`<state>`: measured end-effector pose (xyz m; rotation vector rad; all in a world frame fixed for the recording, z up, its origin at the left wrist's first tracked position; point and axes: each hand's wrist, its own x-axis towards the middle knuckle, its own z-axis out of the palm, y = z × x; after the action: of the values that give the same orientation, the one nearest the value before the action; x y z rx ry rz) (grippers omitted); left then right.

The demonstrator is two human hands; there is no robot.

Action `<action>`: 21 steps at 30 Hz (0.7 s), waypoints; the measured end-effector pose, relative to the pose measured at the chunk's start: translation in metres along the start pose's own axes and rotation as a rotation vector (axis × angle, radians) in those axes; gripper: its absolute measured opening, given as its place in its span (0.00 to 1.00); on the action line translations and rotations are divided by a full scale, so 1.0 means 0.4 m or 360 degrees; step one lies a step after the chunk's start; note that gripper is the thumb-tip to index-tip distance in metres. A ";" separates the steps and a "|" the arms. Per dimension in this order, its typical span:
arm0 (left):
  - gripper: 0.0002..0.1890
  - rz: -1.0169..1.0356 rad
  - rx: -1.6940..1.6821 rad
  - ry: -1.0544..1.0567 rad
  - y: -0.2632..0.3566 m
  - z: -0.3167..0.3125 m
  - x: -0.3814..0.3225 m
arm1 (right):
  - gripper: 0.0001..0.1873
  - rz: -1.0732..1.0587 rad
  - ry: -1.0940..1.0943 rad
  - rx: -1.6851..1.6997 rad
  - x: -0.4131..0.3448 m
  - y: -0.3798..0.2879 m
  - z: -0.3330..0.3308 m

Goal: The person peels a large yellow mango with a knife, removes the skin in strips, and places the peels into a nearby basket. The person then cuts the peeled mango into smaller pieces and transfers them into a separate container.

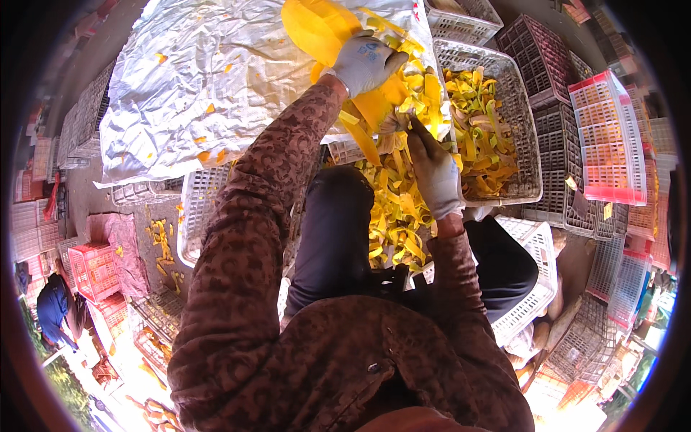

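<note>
A large peeled piece of orange-yellow squash or pumpkin (318, 29) lies at the far edge of a table covered with a crinkled white woven sheet (178, 92). My left hand (367, 59), in a white glove with printing on its back, rests over the squash with fingers curled; its lower part shows below the hand. My right hand (434, 167), in a soiled white glove, holds a small tool (402, 119), perhaps a peeler, against the squash's near end. Motion blur hides its shape. Long yellow peelings (399, 216) hang and lie heaped between my knees.
At the right stands a dirty white plastic crate (529, 140) with green-yellow peelings (480, 129). Stacked dark crates (556, 156) and a red-and-white crate (610, 140) stand beyond. White crates flank my legs. A person in blue (51, 308) bends at the far left.
</note>
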<state>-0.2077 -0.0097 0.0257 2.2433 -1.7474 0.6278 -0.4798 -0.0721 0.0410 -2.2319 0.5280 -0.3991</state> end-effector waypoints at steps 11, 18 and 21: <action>0.22 -0.0070 -0.0337 0.0369 0.027 0.002 0.024 | 0.21 0.0003 0.0082 0.0355 0.070 0.034 0.009; 0.11 -0.0085 -0.0074 -0.0118 0.014 -0.041 0.021 | 0.21 0.0012 0.0234 0.0276 -0.034 0.013 -0.028; 0.13 0.0059 0.0088 -0.0170 0.023 -0.033 0.045 | 0.22 0.0035 0.0023 -0.0316 0.047 -0.106 -0.047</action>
<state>-0.2154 -0.0219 0.0450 2.3260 -1.8474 0.5806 -0.4618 -0.0679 0.0874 -2.4126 0.6226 -0.3652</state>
